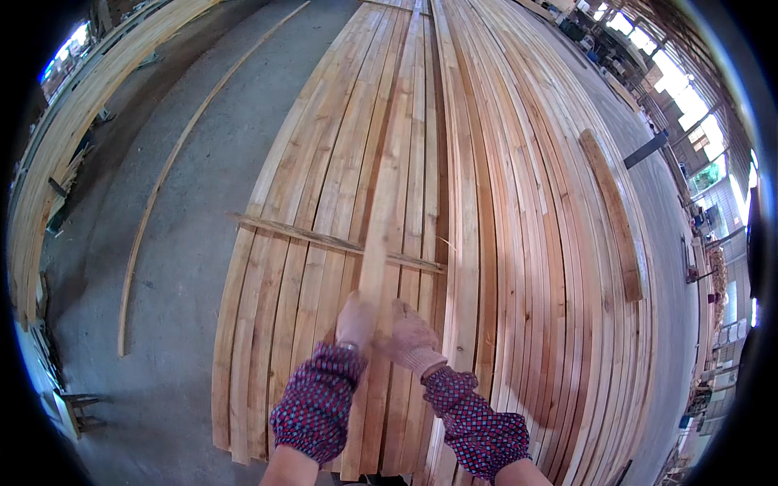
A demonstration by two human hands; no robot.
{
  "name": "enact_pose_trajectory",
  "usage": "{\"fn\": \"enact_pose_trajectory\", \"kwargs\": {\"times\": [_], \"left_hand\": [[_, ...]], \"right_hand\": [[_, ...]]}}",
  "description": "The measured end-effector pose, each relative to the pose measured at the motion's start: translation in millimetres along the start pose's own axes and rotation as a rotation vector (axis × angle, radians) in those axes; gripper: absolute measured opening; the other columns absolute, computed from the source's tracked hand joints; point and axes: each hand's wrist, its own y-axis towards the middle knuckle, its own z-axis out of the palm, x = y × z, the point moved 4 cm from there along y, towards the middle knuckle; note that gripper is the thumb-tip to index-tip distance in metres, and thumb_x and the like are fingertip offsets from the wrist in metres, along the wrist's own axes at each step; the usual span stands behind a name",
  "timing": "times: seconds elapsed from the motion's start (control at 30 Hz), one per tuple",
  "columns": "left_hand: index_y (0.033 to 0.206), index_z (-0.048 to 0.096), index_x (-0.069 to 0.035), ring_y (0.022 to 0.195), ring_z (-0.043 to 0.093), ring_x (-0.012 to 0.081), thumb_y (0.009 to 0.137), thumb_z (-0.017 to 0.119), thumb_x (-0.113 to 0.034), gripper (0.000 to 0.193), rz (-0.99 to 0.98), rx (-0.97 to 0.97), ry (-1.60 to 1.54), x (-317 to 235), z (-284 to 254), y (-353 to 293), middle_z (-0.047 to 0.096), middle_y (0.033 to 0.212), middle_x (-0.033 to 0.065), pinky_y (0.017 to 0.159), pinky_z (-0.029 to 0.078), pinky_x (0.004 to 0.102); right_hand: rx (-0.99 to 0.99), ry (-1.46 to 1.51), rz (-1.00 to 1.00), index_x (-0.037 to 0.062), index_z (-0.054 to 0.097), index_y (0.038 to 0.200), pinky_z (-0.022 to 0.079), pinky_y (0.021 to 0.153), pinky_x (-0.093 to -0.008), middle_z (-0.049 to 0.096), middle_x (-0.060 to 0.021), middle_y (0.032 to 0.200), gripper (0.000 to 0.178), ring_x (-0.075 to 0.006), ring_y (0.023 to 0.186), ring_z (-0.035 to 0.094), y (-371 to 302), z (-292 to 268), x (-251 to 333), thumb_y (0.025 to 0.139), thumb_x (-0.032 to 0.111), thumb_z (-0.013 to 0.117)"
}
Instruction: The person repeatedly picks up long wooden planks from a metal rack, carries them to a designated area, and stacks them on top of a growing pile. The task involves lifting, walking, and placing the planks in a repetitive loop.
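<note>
Just below the thin wooden crosspiece (pixel 312 236), left gloved hand (pixel 356 322) is gripping, fingers curled, the narrow plank (pixel 380 223); plank is crossing over the crosspiece; right gloved hand (pixel 411 334) is touching plank's right edge, closure unclear. Both should be supporting evenly, avoiding twist.

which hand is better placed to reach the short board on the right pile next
Probably the right hand: it is nearer the short board, while the left hand would have to reach across the right. Both are at one plank.
</note>
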Motion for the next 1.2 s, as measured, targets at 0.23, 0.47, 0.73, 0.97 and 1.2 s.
{"fn": "enact_pose_trajectory", "kwargs": {"times": [0.23,0.47,0.73,0.97,1.2], "left_hand": [[0.138,0.040,0.001,0.130,0.040,0.0356,0.086,0.061,-0.028,0.063,-0.176,-0.147,-0.200,52,-15,-192,0.044,0.139,0.0228,0.109,0.034,0.0425],[0.122,0.055,-0.003,0.111,0.055,0.0321,0.089,0.056,-0.028,0.042,-0.808,-0.163,-0.229,143,-36,-431,0.060,0.118,0.0179,0.092,0.046,0.0404],[0.114,0.061,-0.002,0.103,0.057,0.0291,0.096,0.048,-0.037,0.042,-0.924,-0.107,-0.628,187,-20,-569,0.063,0.110,0.0152,0.088,0.047,0.0406],[0.117,0.058,0.002,0.107,0.056,0.0308,0.097,0.049,-0.034,0.043,-0.391,0.031,-0.395,152,-70,-528,0.062,0.110,0.0172,0.094,0.044,0.0402],[0.118,0.057,0.001,0.114,0.055,0.0305,0.097,0.045,-0.030,0.039,-0.344,-0.038,-0.455,318,-148,-559,0.062,0.115,0.0171,0.097,0.044,0.0385]], "right_hand": [[0.239,-0.856,-0.233,0.0038,0.037,0.142,0.018,0.110,-0.0558,0.037,-0.0126,0.147,0.068,-0.0319,0.136,0.031,-36,78,-107,0.087,0.042,0.046],[0.135,-1.308,-0.218,0.0024,0.035,0.144,0.012,0.115,-0.0525,0.030,-0.0165,0.151,0.075,-0.0333,0.142,0.021,-44,119,-136,0.088,0.052,0.038],[0.376,-0.250,-0.283,0.0017,0.056,0.122,0.032,0.104,-0.0525,0.050,-0.0200,0.134,0.063,-0.0356,0.125,0.046,-173,84,-3,0.086,0.053,0.048],[0.545,-0.150,-0.259,0.0046,0.056,0.124,0.038,0.102,-0.0482,0.052,-0.0200,0.132,0.063,-0.0375,0.120,0.051,-250,144,96,0.086,0.054,0.048],[0.404,-0.157,-0.142,0.0004,0.068,0.104,0.050,0.084,-0.0511,0.064,-0.0244,0.111,0.054,-0.0417,0.103,0.062,-230,146,182,0.084,0.048,0.052]]}}
